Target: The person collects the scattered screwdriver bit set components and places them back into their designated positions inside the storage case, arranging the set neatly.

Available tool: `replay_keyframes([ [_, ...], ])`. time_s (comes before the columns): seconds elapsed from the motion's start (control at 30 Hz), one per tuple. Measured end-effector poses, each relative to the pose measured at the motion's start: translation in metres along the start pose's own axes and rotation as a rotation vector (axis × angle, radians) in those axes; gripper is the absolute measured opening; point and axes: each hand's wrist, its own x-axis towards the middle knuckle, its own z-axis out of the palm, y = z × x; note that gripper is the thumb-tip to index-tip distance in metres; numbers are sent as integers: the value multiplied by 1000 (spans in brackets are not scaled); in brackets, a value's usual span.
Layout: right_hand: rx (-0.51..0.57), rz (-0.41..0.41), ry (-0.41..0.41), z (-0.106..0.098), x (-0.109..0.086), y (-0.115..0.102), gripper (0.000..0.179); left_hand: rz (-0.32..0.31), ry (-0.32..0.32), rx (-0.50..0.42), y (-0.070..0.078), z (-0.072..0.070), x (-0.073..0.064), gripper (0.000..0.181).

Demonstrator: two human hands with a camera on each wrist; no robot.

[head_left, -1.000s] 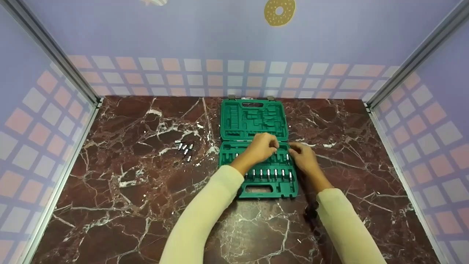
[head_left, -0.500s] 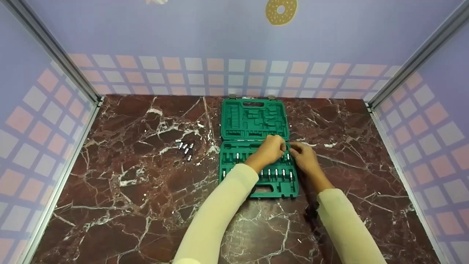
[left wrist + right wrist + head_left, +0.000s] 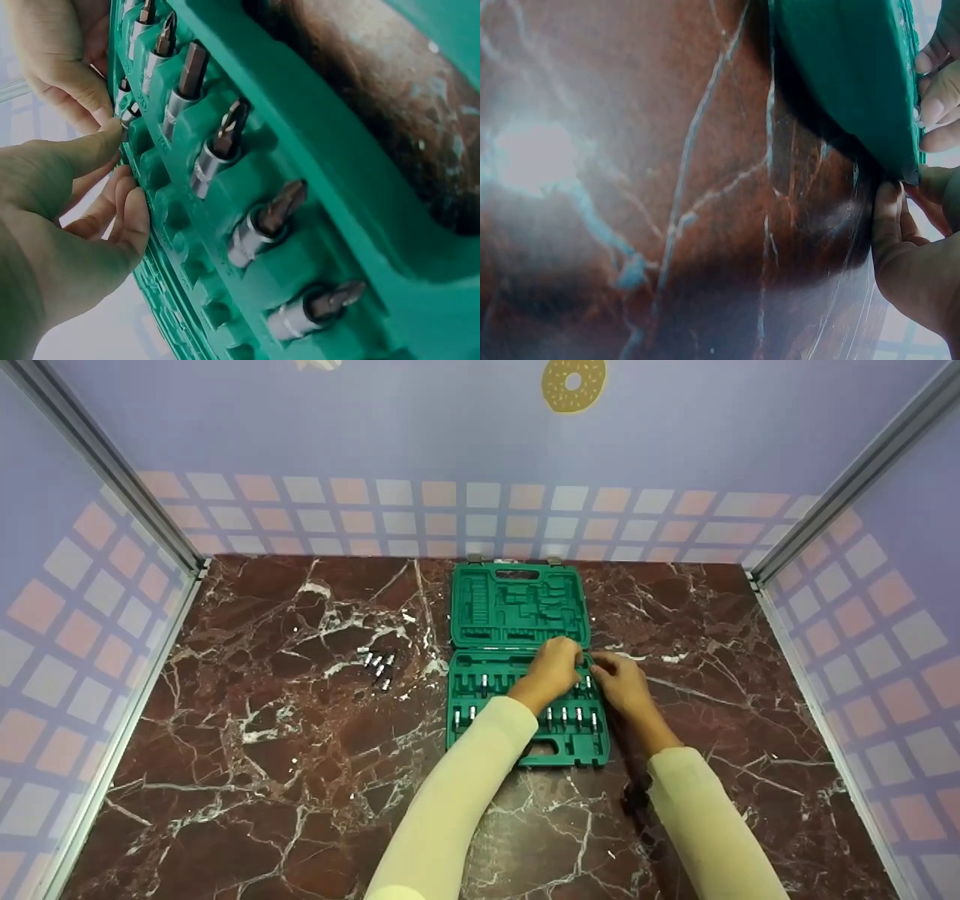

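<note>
A green tool case (image 3: 525, 754) lies open on the marble-patterned table, with silver bit sockets (image 3: 565, 715) seated in its slots. My left hand (image 3: 553, 671) is over the right part of the upper slot row. In the left wrist view its thumb tip pinches a small bit socket (image 3: 129, 116) there; part of that socket is hidden by the thumb. My right hand (image 3: 622, 686) grips the case's right edge near the hinge. The right wrist view shows fingers of the right hand (image 3: 915, 262) at the corner of the case (image 3: 855, 75).
Several loose bit sockets (image 3: 380, 666) lie in a small group on the table (image 3: 247, 780), left of the case. The hollow lid (image 3: 517, 600) lies folded back toward the rear wall (image 3: 480, 450). Side panels stand left and right.
My left hand has moved right along the upper slot row, then stays at its right part. The right hand keeps its place at the case edge.
</note>
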Motion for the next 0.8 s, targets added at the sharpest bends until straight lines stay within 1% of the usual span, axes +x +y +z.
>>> replay_keyframes([
  [0.13,1,-15,7,2,1,0,33,-13,42,7,-2,2,0,16],
  [0.23,8,-16,13,3,1,-1,32,6,76,4,-4,4,-1,13],
  [0.33,3,-11,13,3,1,-2,33,28,86,3,-6,6,-3,12],
  [0.47,16,8,0,2,0,-1,34,56,78,0,-7,6,-6,13],
  [0.57,23,19,-11,2,0,-1,35,68,52,-10,-7,3,-8,15],
  [0.67,26,23,-11,1,0,-1,34,76,23,-32,-9,-2,-11,20],
  [0.8,20,24,0,1,0,-1,34,88,13,-54,-13,-11,-15,28],
])
